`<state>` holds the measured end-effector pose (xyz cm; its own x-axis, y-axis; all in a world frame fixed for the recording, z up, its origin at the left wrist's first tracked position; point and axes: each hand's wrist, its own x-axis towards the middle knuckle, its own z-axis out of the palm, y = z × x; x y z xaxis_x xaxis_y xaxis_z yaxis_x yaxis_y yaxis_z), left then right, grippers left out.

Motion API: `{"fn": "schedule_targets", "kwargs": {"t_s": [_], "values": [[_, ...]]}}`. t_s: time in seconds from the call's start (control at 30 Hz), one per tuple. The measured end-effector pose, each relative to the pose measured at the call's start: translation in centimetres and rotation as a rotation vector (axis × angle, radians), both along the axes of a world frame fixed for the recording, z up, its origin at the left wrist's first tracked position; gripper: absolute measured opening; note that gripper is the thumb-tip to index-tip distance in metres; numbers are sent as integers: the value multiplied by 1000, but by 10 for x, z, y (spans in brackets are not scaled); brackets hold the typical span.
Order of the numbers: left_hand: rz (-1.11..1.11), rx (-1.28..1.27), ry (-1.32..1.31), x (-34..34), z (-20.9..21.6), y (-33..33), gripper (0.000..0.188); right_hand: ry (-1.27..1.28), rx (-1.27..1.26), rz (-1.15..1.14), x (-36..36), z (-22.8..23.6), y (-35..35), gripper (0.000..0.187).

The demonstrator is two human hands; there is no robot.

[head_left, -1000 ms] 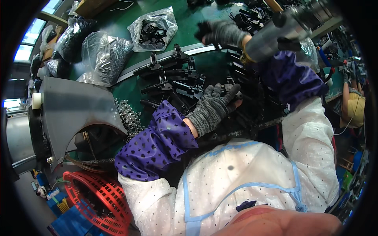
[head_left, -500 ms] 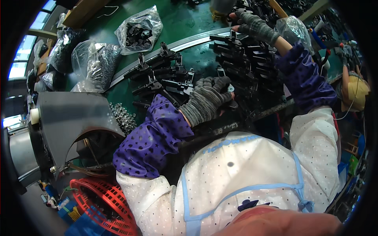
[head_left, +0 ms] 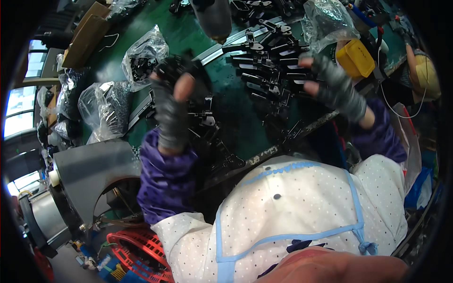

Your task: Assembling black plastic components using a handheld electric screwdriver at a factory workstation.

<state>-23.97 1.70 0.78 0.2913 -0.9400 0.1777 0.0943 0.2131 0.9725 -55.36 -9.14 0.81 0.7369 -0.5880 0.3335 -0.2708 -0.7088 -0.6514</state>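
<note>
Far to your left, clear bags of small black parts (head_left: 106, 111) lie unopened-looking on the green desk (head_left: 238, 125), with a second such bag (head_left: 144, 59) just behind them. None of that stock seems to have been drawn into the work yet, as far as the view shows.

Your left hand (head_left: 172, 111), in a fingerless grey glove, is raised above the desk with its fingers closed around a dark black piece (head_left: 177, 70); what exactly the piece is cannot be made out. Below and just beside that hand, a loose heap of black clamp-like parts (head_left: 212, 141) runs toward the desk's near edge.

Toward the middle and right, a neater row of the same black parts (head_left: 266, 59) lies side by side along the pale curved strip (head_left: 231, 45). I judge that row to be the finished share, and the loose heap the share left.

Your right hand (head_left: 332, 85) hovers over that row, fingers spread and holding nothing. Beyond it sit a yellow box (head_left: 355, 57) and another clear bag (head_left: 328, 21).
</note>
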Motion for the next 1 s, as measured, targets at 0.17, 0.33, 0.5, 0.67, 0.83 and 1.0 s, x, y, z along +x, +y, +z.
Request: {"fn": "schedule_targets", "kwargs": {"t_s": [0.17,0.33,0.5,0.67,0.83,1.0], "values": [[620,-19,-1068,72,-34,-111,56,175,-41,-14,11,-17,90,66],[495,192,-1339,78,-50,-158,45,178,-9,-102,36,-51,81,71],[705,-648,-1696,41,-44,-169,48,82,51,-176,55,-52,71,72],[-585,-65,-790,-6,-55,-109,46,-55,81,-195,92,-50,73,75],[-323,0,-1156,-49,-55,-96,50,6,150,-282,85,-71,61,76],[-240,278,-1301,-20,-33,-73,52,4,113,-217,117,-65,68,73]]}}
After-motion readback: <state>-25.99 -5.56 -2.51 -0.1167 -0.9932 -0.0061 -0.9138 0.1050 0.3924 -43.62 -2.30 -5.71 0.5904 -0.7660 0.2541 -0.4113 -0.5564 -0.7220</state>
